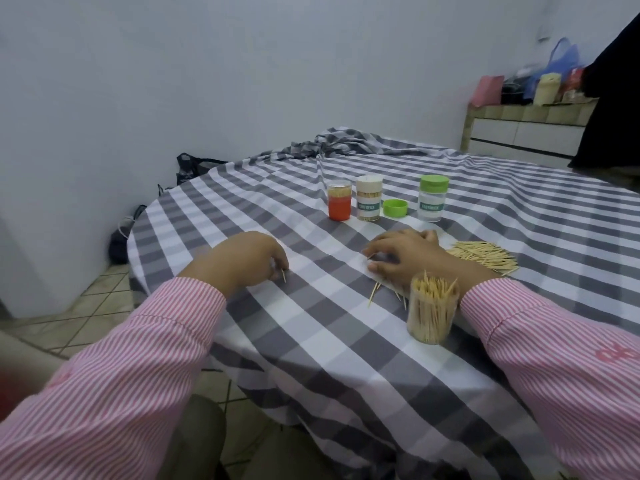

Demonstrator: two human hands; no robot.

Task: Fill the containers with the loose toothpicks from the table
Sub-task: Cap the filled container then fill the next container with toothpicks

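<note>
nearest, the round table's (311, 375) edge curves from lower right up along the left side, its grey-and-white checked cloth (346, 341) hanging over the rim. just inside that edge, in front of the right forearm, stands an open clear container (432, 311) packed with upright toothpicks, their tips poking above its mouth. a few stray toothpicks (375, 292) lie on the cloth just to its left, partly under the right hand.

the right hand (403, 254) rests palm down on the cloth, fingers curled and spread over those stray sticks, fingertips touching the fabric; whether it actually pinches any of them i cannot tell. the left hand (247, 258) sits apart to the left, near the table's left edge, fingers curled, pinching a single toothpick (284, 275) that points down at the cloth. bare cloth lies between the two hands.

right of the right hand, a loose pile of toothpicks (485, 256) lies flat.

farther back stand an orange container (339, 204), a white-lidded container (369, 202), a loose green cap (395, 207) and a green-lidded container (432, 199), in a row, close together. open cloth stretches beyond to bunched fabric (332, 143) at the far edge.
</note>
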